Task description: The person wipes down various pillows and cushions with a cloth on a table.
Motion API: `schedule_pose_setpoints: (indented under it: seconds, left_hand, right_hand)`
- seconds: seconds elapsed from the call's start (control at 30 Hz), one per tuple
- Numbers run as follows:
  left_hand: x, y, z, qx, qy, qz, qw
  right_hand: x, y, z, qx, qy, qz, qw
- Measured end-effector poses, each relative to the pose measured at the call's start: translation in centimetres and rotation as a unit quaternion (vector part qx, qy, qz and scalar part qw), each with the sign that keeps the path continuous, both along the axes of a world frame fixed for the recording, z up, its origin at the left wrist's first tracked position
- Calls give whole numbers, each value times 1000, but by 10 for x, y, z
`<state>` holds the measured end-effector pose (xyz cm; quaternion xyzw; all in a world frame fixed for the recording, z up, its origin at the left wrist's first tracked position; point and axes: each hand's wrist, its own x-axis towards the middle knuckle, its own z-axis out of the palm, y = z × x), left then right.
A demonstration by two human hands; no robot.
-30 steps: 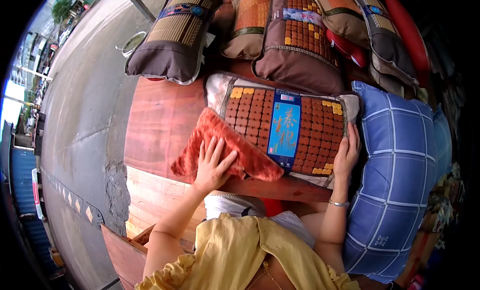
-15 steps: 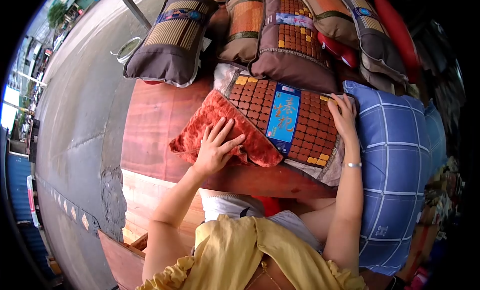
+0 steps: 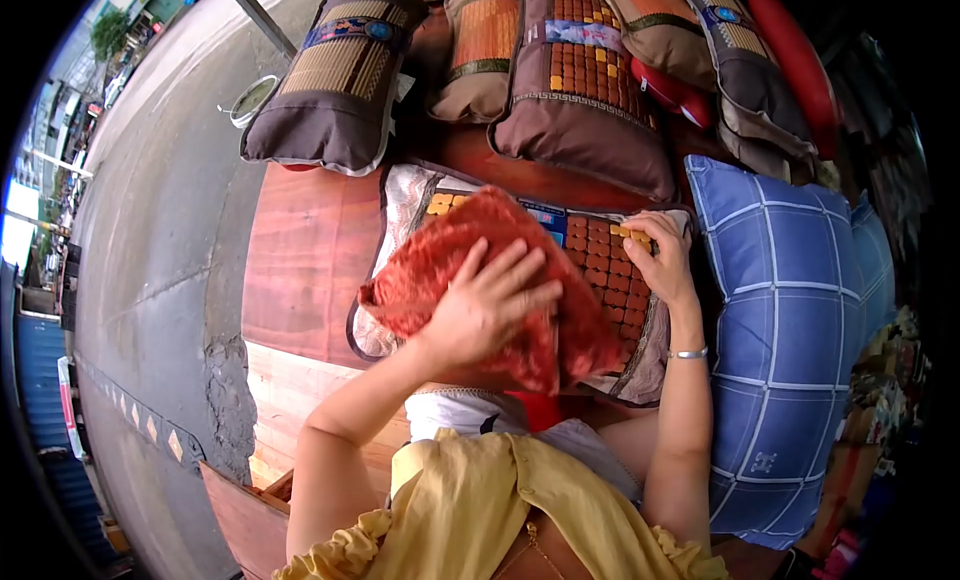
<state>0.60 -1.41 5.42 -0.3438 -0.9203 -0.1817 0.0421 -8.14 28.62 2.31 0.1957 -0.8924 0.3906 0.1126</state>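
Observation:
My left hand (image 3: 485, 305) lies spread on a red plush cloth (image 3: 440, 260), slightly blurred. Beneath the cloth, a pillow faced with brown tiles (image 3: 605, 270) rests on the reddish wooden table (image 3: 300, 250); much of its blue label is covered. At the pillow's upper right, my right hand (image 3: 665, 258) touches the tiles, its fingers bent and apart, with a silver bracelet on the wrist. A blue checked pillow (image 3: 790, 330) stands just right of my right arm.
Across the back are a dark pillow with a slatted top (image 3: 335, 80), a brown tiled pillow (image 3: 585, 130) and several others. A metal post (image 3: 258, 18) and a bucket (image 3: 254, 100) are at the upper left, by the paved ground (image 3: 150, 250).
The red cloth has moved right under my left hand and now covers the pillow's middle. The tiled pillow has turned straighter and shifted toward me. My right hand has moved slightly left and down.

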Motion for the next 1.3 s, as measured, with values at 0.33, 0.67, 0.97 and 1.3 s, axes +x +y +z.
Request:
schedule_pose_setpoints:
  seconds: [0.33,0.67,0.97,1.3]
  left_hand:
    - [-124,-111,-69,47,-143,220,964]
    - [-26,-87,-56,78,-93,284,951]
    - [-59,20,-13,70,-116,150,979]
    - [-64,141,-1,90,-6,-107,990]
  right_hand:
    - [-3,3,-19,-37,-10,-52,998]
    - [-43,-4,-19,-57,-69,-32,995]
    - [-41,-4,-27,-255,-92,-56,961]
    - [-54,31,-49,-401,-206,11,893]
